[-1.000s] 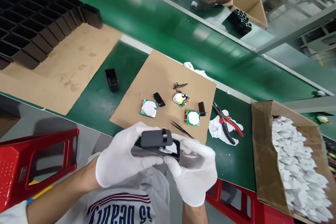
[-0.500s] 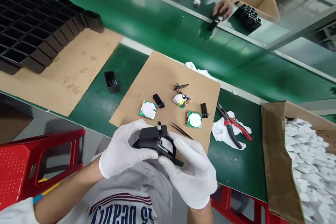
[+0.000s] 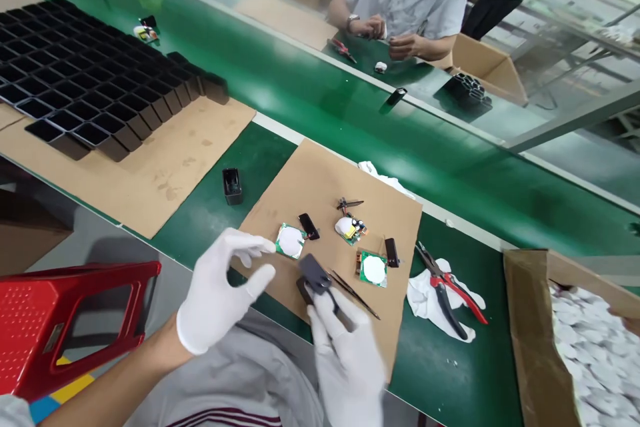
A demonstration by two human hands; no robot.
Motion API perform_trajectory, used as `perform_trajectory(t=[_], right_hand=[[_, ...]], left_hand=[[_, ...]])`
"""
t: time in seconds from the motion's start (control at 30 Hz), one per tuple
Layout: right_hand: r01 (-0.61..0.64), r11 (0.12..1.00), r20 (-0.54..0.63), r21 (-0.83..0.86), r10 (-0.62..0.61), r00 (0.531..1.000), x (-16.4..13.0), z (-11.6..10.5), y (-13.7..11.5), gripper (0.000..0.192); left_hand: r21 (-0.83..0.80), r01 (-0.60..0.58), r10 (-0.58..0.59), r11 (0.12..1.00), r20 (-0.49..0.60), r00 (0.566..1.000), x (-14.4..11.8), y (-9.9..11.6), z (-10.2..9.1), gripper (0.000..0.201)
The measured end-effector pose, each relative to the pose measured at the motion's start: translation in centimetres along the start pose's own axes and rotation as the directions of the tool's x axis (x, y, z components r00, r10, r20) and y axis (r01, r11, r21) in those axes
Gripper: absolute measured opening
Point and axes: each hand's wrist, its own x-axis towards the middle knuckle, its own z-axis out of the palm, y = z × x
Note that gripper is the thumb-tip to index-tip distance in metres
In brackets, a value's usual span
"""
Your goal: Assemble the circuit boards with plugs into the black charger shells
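Observation:
My right hand [image 3: 345, 347], in a white glove, grips a small black plastic case [image 3: 316, 273] above the near part of a cardboard sheet [image 3: 320, 170]. The case is somewhat blurred, and its inside is hidden from me. To the left, my gloved left hand [image 3: 213, 290] is empty, thumb and fingers apart. Past the hands lie a green circuit board with a white pad [image 3: 290, 240], a second board [image 3: 351, 229] with yellow and black parts, and a third padded board [image 3: 374, 269]. Each has a black piece beside it. Tweezers [image 3: 355, 293] rest just right of the case.
Rows of open black boxes [image 3: 85, 73] cover the left cardboard; a single black box [image 3: 232, 185] stands nearer. Red-handled pliers [image 3: 445, 287] lie on a white cloth at right, beside a carton [image 3: 525, 320] of white pieces. A co-worker's hands [image 3: 390, 37] are behind the glass.
My left hand has let go of the black case and moved left, opening. My right hand now holds it alone. The view has tilted up. The co-worker's hand has left a small black case.

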Motion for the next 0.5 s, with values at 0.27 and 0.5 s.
perform_trajectory(t=[0.27, 0.5], right_hand=[[0.005, 0.998, -0.100, -0.065, -0.012, 0.995, 5.3, -1.7, 1.0, 0.034], [-0.385, 0.910, -0.042, -0.151, 0.383, 0.923, 27.9, 2.3, 11.4, 0.037]], left_hand=[[-0.012, -0.454, 0.409, 0.891, -0.412, 0.814, 4.9, 2.4, -4.0, 0.010], [0.266, -0.243, 0.273, 0.933, -0.084, 0.958, 10.6, -0.5, -6.1, 0.047]])
